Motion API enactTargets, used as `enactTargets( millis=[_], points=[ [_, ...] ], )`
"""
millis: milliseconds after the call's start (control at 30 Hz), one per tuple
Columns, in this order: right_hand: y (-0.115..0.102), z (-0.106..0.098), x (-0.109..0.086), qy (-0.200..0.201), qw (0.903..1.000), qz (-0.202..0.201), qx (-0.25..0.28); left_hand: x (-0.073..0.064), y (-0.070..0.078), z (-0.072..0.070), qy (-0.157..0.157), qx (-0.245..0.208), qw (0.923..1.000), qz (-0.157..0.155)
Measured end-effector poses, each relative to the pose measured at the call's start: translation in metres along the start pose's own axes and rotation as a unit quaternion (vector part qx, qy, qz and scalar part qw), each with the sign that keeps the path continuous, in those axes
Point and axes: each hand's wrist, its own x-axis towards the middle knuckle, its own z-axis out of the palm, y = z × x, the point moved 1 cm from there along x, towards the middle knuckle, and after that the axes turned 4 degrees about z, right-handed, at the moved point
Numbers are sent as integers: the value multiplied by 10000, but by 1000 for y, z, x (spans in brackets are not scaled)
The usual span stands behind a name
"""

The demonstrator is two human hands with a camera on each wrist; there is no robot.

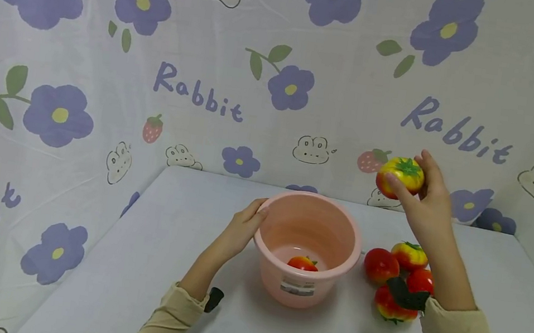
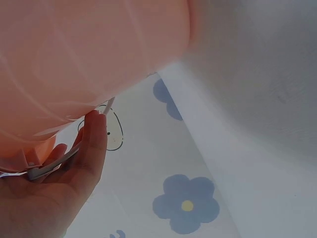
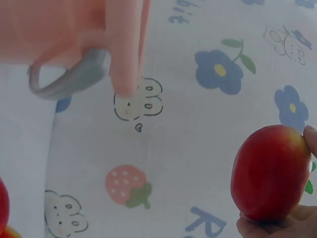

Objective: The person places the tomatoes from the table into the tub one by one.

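Two full "Rabbit" prints [image 1: 199, 92] | bucket [image 1: 310, 225] label [image 1: 297, 286] unreadable | right hand [image 1: 427, 201] grips tomato [image 1: 401, 176]

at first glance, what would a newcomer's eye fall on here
Probably the red-and-yellow tomato-shaped fruit with green leaves, held up in the right grip. Next, the round pink plastic basin, lower and to its left, a similar fruit inside. Behind both hangs the white fabric backdrop with purple flowers.

Pink basin [image 1: 309, 225] in every view
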Motion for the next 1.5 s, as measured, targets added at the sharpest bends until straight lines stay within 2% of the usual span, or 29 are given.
enactTargets(
  millis=[600, 767, 1167, 1333, 1500],
  points=[
    [-36, 41, -3, -342, 9975, -533, 313, 2, -3, 1, 18, 42, 10000, -35],
    [-46, 52, 0, -485, 9967, -552, 350, 2, -1, 1, 6, -22, 10000, -82],
    [-65, 80, 1, -1189, 9892, -556, 653, -1, 0, 1, 14, -65, 9999, -115],
    [-70, 91, 1, -1305, 9869, -668, 675, 0, -1, 1, 28, -35, 9999, -121],
    [-72, 100, 0, -1433, 9862, -571, 600, 0, 0, 1, -8, -76, 9999, -116]
  ],
)
